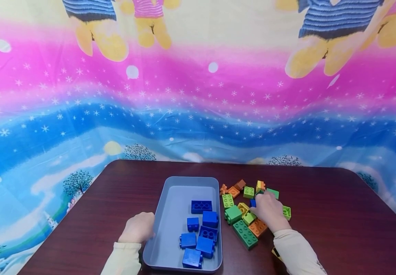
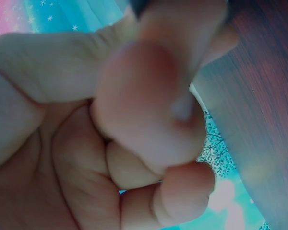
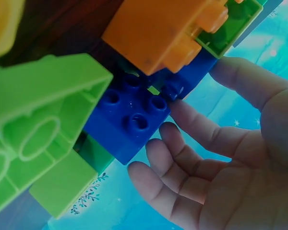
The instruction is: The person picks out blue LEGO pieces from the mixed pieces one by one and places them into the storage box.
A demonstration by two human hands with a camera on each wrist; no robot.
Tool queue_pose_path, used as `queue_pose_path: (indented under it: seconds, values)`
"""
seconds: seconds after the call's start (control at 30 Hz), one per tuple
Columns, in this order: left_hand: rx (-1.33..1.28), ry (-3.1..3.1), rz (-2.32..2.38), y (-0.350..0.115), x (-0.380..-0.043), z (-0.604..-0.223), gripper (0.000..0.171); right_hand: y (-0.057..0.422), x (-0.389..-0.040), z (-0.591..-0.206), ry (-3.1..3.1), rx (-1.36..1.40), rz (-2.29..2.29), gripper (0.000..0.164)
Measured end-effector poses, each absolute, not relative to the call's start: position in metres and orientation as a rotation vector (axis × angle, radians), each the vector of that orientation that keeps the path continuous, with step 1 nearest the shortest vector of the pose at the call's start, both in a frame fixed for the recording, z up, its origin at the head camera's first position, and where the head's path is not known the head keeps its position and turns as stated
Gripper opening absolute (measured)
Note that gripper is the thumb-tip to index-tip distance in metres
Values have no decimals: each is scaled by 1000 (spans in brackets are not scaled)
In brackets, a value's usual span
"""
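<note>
In the head view my right hand (image 1: 269,210) reaches into a pile of toy building bricks. The right wrist view shows its thumb and index fingertip on two sides of a blue brick (image 3: 198,71), tucked beside an orange brick (image 3: 151,31). Against it lies a second blue brick (image 3: 129,117) with studs upward, and the other fingertips are close along its edge. My left hand (image 1: 138,228) is at the left rim of a grey tray (image 1: 165,214), fingers curled in; I cannot tell whether they hold the rim. Several blue bricks (image 1: 192,258) lie in the tray.
Green, lime, orange and yellow bricks crowd round my right hand, among them a long green brick (image 1: 245,233) and a lime brick (image 1: 228,201). A yellow piece (image 1: 276,253) shows beside the right sleeve. A printed curtain (image 1: 198,95) hangs behind the dark wooden table (image 1: 339,221).
</note>
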State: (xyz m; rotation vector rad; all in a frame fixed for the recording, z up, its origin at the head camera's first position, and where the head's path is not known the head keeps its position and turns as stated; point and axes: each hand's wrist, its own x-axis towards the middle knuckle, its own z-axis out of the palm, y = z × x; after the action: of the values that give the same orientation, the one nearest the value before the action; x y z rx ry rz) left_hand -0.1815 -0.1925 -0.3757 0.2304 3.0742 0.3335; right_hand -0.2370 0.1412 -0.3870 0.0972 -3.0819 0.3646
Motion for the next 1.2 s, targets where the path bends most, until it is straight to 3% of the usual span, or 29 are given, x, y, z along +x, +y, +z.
queue_pose_path:
  seconds: [0.57, 1.2]
  values:
    - [237, 3088, 337, -193, -181, -376, 18, 133, -234, -376, -2894, 179, 521, 19]
    - [250, 3119, 299, -195, -183, -379, 19, 65, -233, -373, -2600, 475, 370, 21]
